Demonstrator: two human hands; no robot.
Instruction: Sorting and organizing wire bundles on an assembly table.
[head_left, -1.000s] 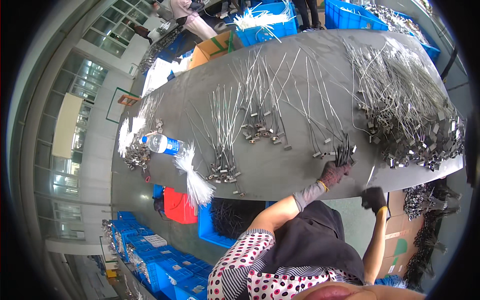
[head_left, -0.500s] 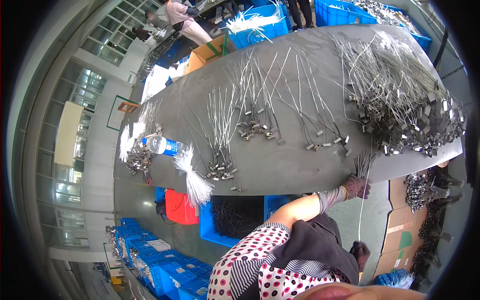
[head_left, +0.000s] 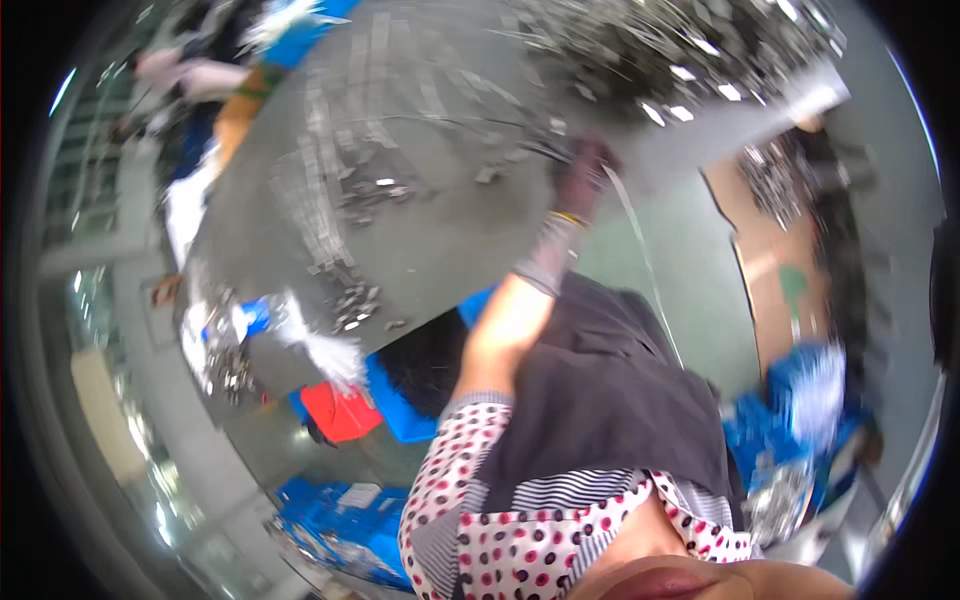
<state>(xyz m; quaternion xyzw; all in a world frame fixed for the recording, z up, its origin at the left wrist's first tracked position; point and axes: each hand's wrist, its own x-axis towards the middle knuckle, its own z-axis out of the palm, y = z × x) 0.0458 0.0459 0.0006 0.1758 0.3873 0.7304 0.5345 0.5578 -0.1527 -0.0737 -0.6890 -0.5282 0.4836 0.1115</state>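
Observation:
At the edge of the dark grey worktable point(head_left: 440, 260), my left hand point(head_left: 588, 178) wears a dark reddish glove and is closed on a bundle of dark wires point(head_left: 545, 145), whose ends point toward the tabletop. Motion blurs the fingers. A long thin white strand point(head_left: 642, 245) runs from the left hand down past the dark apron, where its lower end is lost from sight. My right hand does not show. Closest to the left hand on the table are blurred wires with small metal ends point(head_left: 488, 172).
A large heap of wires with metal ends point(head_left: 690, 50) covers the table's far right. Farther left lie smaller wire groups point(head_left: 352, 300), a white strand bundle point(head_left: 335, 358) and a bottle with a blue label point(head_left: 255, 316). Below stand a blue crate point(head_left: 395, 405), a red container point(head_left: 340, 412) and cardboard point(head_left: 775, 265).
The view has swung, and everything is smeared. My left hand still grips the dark bundle, now appearing farther up and left. My right hand, visible before near the white strand's lower end, has left the picture.

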